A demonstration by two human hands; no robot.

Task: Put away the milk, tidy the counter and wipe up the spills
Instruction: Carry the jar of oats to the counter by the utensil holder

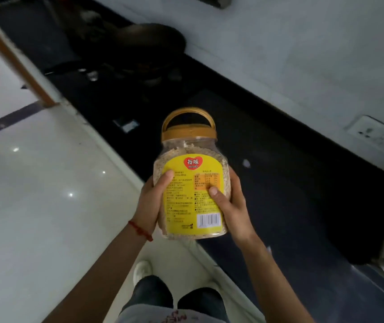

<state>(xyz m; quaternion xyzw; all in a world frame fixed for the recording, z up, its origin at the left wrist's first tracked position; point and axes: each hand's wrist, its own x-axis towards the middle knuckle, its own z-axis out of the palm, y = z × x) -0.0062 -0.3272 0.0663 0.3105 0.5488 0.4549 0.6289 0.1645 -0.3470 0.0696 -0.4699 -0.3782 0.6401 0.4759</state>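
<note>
I've got the oat jar (189, 183) clamped between left hand (150, 203) and right hand (229, 201) above the dark counter (302, 194), upright so it stays steady while tidying; milk not in view.

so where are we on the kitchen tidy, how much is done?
Done: nothing I can confirm; no milk or cloth in view. In hand: both hands, left and right, hold a lidded jar of grain above the dark counter. Left: a pale fleck still lies on the counter, and the pan sits at the far end.
</note>
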